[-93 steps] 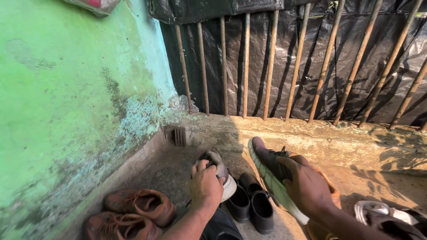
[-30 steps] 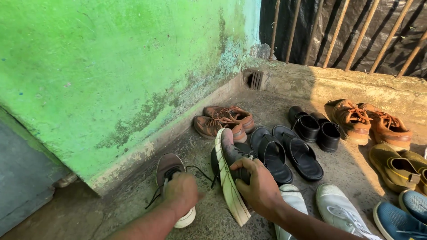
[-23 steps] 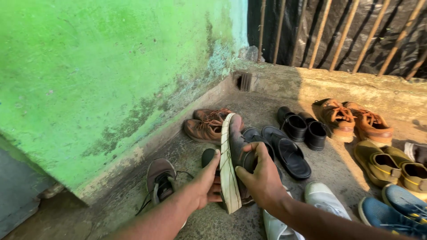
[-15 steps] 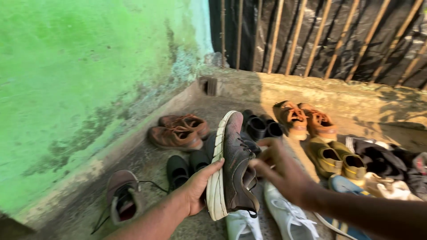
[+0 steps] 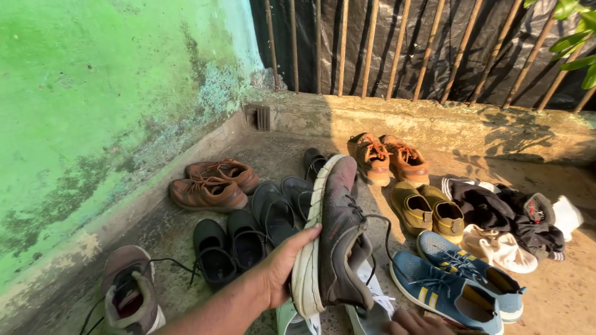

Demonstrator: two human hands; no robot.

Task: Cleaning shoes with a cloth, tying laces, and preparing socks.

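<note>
My left hand [image 5: 280, 268] grips a grey-maroon sneaker [image 5: 338, 239] by its white sole, holding it on its side above the floor, toe pointing away and a lace hanging loose. Only the knuckles of my right hand [image 5: 411, 322] show at the bottom edge, just below the sneaker's heel and beside the blue sneakers [image 5: 458, 280]; what it touches is hidden. A matching grey sneaker [image 5: 128, 294] lies apart at the lower left near the wall.
Shoes cover the concrete floor: brown lace-ups [image 5: 210, 185], black sandals [image 5: 274, 212], black slip-ons [image 5: 227, 249], orange-brown shoes [image 5: 388, 159], olive slip-ons [image 5: 428, 208]. Dark clothes [image 5: 504, 211] lie right. A green wall [image 5: 93, 93] bounds the left, a low ledge [image 5: 434, 121] with bars the back.
My left hand has taken the sneaker by its sole and my right hand has let go and dropped to the bottom edge. The view has swung right.
</note>
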